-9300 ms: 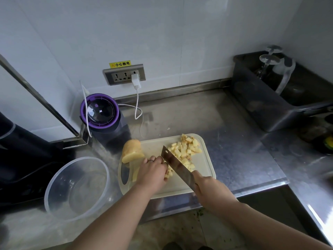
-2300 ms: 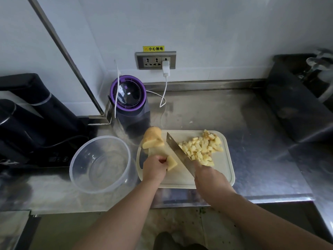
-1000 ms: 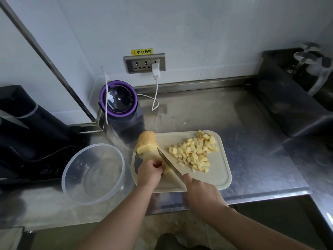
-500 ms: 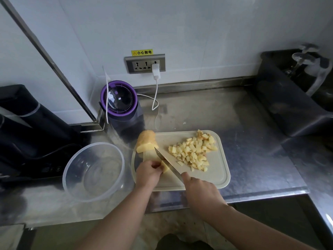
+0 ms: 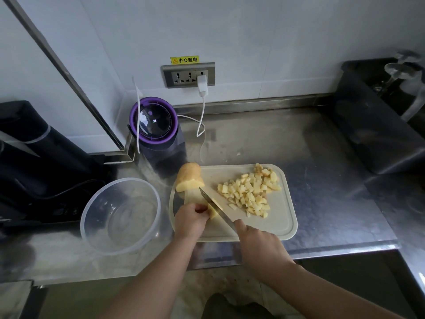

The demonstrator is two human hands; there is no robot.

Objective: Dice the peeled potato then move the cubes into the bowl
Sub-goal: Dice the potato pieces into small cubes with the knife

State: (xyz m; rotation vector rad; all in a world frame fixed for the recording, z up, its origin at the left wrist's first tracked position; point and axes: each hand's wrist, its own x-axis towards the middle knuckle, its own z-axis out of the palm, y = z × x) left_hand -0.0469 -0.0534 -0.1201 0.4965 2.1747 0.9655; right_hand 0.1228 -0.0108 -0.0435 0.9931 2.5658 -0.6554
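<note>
Knife (image 5: 216, 207) moved off the cube pile (image 5: 250, 191), now slicing the slab (image 5: 193, 196) at the board's (image 5: 278, 217) near-left. Left hand (image 5: 190, 218) fingers pinch the slab; right hand (image 5: 259, 244) fingers wrap the handle. Potato half (image 5: 189, 177) uncut far-left, bowl (image 5: 119, 215) still empty: dicing roughly midway.

Handle of the knife (image 5: 216, 207) lies wholly inside the right hand (image 5: 259, 246); only the blade shows. Near end of the potato slab (image 5: 192, 197) sits under the left hand (image 5: 188, 219); its full length cannot be told. Both forearms run off the bottom edge. Far right, dark bin (image 5: 372, 130) cut by the frame edge; glassware (image 5: 397, 70) inside blurred, count unclear. Left, black appliance (image 5: 34, 153) cropped, too dark to identify. Lit mark on blender lid (image 5: 153, 120) too small to read.
</note>
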